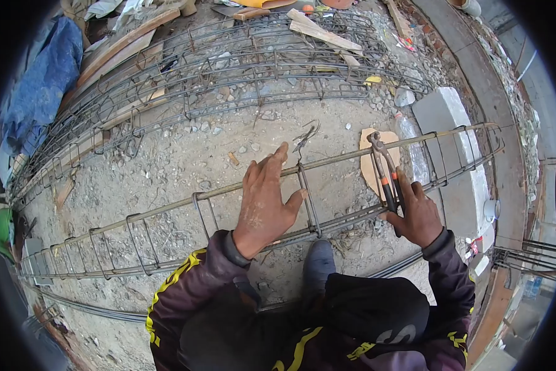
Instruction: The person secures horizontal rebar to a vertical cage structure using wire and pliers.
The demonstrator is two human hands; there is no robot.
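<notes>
My left hand is held over the long rebar cage with fingers stretched out and nothing in it. Just right of its fingertips, a rectangular stirrup spans the cage's bars. A small bundle of thin tie wire lies on the ground beyond. My right hand grips steel pincers by their black-and-orange handles. Their head points away from me and overlaps the cage's far bar. Under the pincers lies a tan, flat piece resembling cardboard.
More rebar cages lie across the far side, with wooden planks on them. A pale block stands under the cage's right end, beside a clear plastic bottle. A blue tarp is at far left. Loose bars run near my feet.
</notes>
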